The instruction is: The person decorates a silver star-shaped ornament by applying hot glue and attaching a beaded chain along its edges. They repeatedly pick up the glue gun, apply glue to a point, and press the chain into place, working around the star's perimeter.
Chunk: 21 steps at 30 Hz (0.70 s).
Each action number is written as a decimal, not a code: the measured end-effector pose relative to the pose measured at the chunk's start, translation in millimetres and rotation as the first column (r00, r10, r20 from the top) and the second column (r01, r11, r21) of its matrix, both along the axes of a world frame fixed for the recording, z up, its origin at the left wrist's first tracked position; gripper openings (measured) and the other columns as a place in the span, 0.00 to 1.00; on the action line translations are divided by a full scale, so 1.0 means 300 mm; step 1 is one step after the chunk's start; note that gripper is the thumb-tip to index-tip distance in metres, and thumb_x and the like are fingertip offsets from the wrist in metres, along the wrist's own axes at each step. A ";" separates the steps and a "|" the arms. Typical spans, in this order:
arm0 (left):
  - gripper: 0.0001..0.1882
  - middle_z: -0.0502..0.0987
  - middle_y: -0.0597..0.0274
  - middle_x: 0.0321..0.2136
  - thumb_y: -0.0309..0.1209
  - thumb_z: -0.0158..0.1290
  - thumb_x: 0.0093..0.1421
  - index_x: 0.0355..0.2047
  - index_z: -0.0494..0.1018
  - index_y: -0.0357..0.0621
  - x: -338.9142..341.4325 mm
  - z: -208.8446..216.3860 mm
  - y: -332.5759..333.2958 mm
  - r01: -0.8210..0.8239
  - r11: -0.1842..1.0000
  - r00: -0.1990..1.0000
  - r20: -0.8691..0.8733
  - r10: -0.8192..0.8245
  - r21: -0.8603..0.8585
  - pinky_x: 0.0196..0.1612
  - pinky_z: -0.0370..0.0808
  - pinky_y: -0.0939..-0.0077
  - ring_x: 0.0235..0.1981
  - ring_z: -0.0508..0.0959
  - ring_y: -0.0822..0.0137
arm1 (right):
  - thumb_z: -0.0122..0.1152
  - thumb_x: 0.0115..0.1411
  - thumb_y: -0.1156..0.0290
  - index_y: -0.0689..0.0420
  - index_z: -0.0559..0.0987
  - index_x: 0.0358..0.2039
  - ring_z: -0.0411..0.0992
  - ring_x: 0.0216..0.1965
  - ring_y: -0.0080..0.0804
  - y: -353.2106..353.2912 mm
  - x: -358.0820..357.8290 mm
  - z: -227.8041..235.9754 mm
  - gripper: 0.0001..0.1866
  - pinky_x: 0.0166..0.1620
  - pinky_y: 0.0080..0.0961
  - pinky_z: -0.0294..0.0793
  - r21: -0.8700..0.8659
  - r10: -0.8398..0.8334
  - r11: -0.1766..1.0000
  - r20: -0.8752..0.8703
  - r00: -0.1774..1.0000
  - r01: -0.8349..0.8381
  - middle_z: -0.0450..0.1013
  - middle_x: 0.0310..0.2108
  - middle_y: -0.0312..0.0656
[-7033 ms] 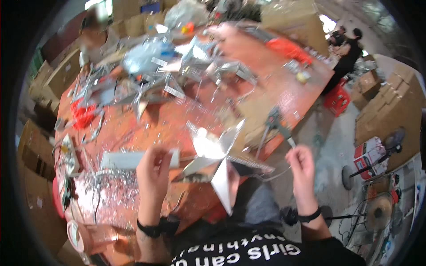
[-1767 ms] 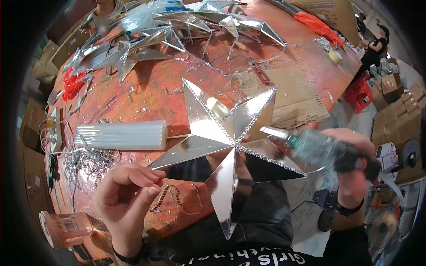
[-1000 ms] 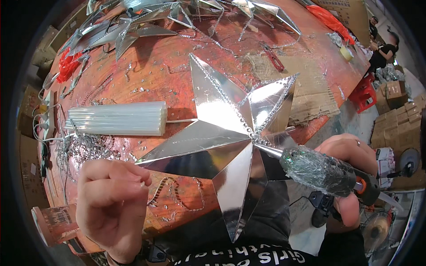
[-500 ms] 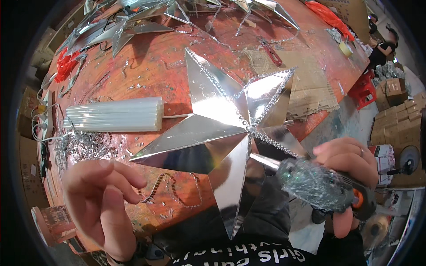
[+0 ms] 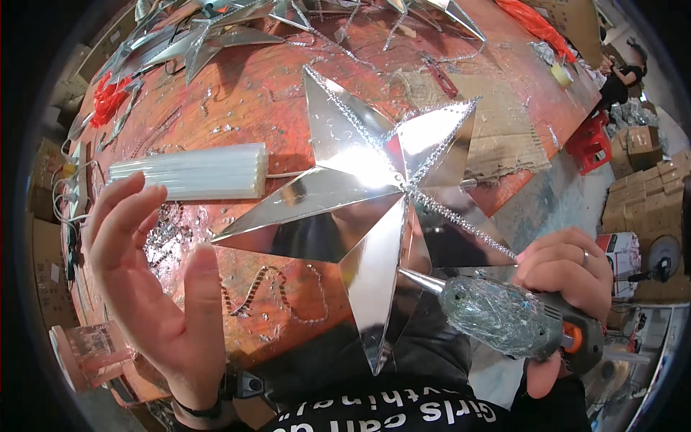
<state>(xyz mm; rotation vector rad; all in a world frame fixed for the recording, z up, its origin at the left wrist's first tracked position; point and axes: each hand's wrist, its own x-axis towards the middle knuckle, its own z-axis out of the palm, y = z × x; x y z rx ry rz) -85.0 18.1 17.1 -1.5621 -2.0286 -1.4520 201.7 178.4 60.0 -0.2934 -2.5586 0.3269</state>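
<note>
Right hand (image 5: 568, 266) is wrapped tight around a hot glue gun (image 5: 515, 327), its barrel crusted with old glue, the metal nozzle aimed at the underside of the big silver star (image 5: 363, 209). Left hand (image 5: 155, 288) is spread wide, palm up, fingers apart and gripping nothing, just beside the star's left-hand point. What props the star up I cannot tell from here; it sits over the near edge of the orange worktable (image 5: 273, 93), above the lap.

How far along? By my reading, well on: a sparkly bead trim already runs along several ridges (the top arm, the upper-right arm and the one running down toward the gun), while the lower arm and the left arm look bare and mirror-smooth, so those seem left to do. A loop of loose bead chain (image 5: 277, 295) lies on the table below the star.

Containers: a clear plastic box (image 5: 93, 349) at the table's near left corner, contents too blurred to call. Beside the star lies a bundle of white glue sticks (image 5: 191, 171), and more finished silver stars (image 5: 216, 39) are piled at the far end.
</note>
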 end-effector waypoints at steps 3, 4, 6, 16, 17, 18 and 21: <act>0.23 0.64 0.47 0.54 0.28 0.54 0.57 0.52 0.64 0.36 0.003 -0.001 0.004 0.018 1.000 1.000 -0.004 -0.018 -0.016 0.60 0.61 0.61 0.57 0.65 0.56 | 0.52 0.36 0.18 0.59 0.72 0.21 0.70 0.22 0.35 -0.018 -0.010 -0.015 0.47 0.27 0.29 0.68 -0.037 -0.030 0.999 -0.050 0.998 0.029 0.70 0.18 0.37; 0.23 0.64 0.46 0.54 0.28 0.54 0.57 0.52 0.65 0.36 0.002 0.000 0.002 0.021 1.000 1.000 0.000 -0.021 -0.022 0.60 0.61 0.60 0.57 0.65 0.56 | 0.52 0.35 0.18 0.58 0.72 0.21 0.69 0.22 0.35 -0.019 -0.012 -0.014 0.47 0.26 0.29 0.67 -0.055 -0.024 0.998 -0.046 0.999 0.021 0.70 0.18 0.37; 0.22 0.65 0.46 0.53 0.28 0.55 0.57 0.51 0.65 0.36 0.001 0.003 0.001 0.026 0.999 1.000 0.002 -0.026 -0.025 0.60 0.61 0.60 0.57 0.66 0.56 | 0.52 0.35 0.18 0.58 0.72 0.22 0.69 0.21 0.36 -0.011 -0.005 -0.008 0.46 0.26 0.28 0.66 -0.086 0.003 0.996 -0.011 1.000 -0.004 0.70 0.18 0.37; 0.18 0.68 0.47 0.51 0.27 0.54 0.59 0.48 0.68 0.36 0.009 0.012 0.001 0.057 0.997 0.998 -0.013 -0.057 -0.049 0.60 0.60 0.62 0.55 0.68 0.57 | 0.56 0.38 0.22 0.61 0.73 0.26 0.75 0.26 0.40 -0.026 0.004 -0.032 0.46 0.35 0.34 0.75 -0.089 0.136 0.986 -0.095 0.986 -0.144 0.75 0.24 0.45; 0.17 0.68 0.47 0.50 0.27 0.54 0.59 0.48 0.68 0.36 0.010 0.012 -0.001 0.058 0.996 0.998 -0.008 -0.059 -0.061 0.60 0.61 0.62 0.55 0.68 0.57 | 0.55 0.39 0.22 0.62 0.73 0.26 0.76 0.27 0.41 -0.027 0.003 -0.036 0.46 0.38 0.36 0.76 -0.078 0.139 0.986 -0.108 0.984 -0.148 0.76 0.25 0.47; 0.17 0.69 0.48 0.50 0.28 0.54 0.59 0.48 0.68 0.36 0.009 0.010 -0.003 0.059 0.997 0.998 -0.008 -0.060 -0.058 0.60 0.61 0.62 0.54 0.68 0.57 | 0.55 0.39 0.22 0.62 0.74 0.27 0.77 0.29 0.42 -0.035 0.008 -0.028 0.46 0.40 0.37 0.76 -0.064 0.122 0.990 -0.077 0.990 -0.127 0.77 0.27 0.48; 0.17 0.69 0.48 0.50 0.28 0.55 0.59 0.47 0.69 0.36 0.011 0.009 0.003 0.067 0.996 0.998 -0.013 -0.067 -0.056 0.59 0.62 0.63 0.54 0.68 0.57 | 0.53 0.41 0.22 0.63 0.74 0.28 0.78 0.32 0.43 -0.057 0.017 -0.032 0.47 0.44 0.39 0.76 -0.071 0.039 0.997 -0.052 0.998 -0.043 0.77 0.28 0.48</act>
